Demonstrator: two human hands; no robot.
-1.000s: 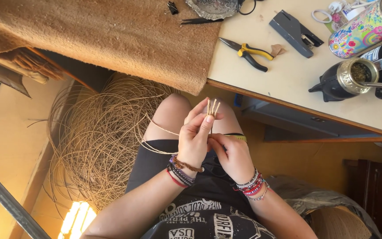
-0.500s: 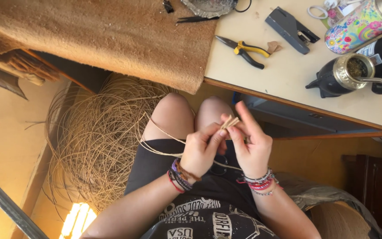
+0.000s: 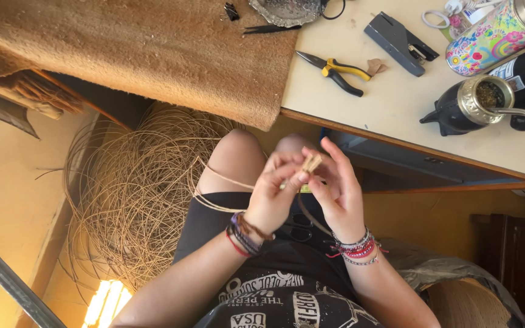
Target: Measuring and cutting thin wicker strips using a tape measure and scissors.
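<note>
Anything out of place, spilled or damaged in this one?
Nothing damaged or spilled. Both hands pinch thin reed strands above the lap. The only untidy spot is the loose reed coil sprawled on the floor, strands straying outward. The pliers lie flat on the table.

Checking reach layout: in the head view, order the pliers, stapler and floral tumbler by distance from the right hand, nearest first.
From the right hand:
1. Pliers, yellow-handled, on the table up from the hand.
2. Stapler, dark grey, further up and to the right in the picture.
3. Floral tumbler, lying near the table's top right corner.
</note>
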